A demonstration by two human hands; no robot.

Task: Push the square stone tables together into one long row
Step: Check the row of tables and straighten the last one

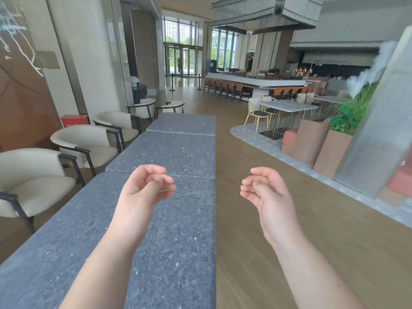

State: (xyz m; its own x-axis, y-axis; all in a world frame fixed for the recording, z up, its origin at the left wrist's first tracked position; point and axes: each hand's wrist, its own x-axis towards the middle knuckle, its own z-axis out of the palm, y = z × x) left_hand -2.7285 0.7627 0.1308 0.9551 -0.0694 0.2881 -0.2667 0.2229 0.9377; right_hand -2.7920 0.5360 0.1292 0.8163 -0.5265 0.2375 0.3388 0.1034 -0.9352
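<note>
Both forearms reach up from the bottom edge, the left hand [145, 188] over the nearest stone table [66, 253] and the right hand [265, 192] over the wooden floor [267, 241], each loosely curled and holding nothing. Three grey tables run edge to edge toward centre frame, the middle table [169, 152] and far table [185, 123] touching in one row. Cream armchairs [89, 146] line the left side.

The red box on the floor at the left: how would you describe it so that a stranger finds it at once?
Start at the long row of grey stone tables and look left to the cream armchairs along the wall. Behind the second and third chairs, low against the brown wall panel, stands the red box. It is the only red thing on that side.
</note>
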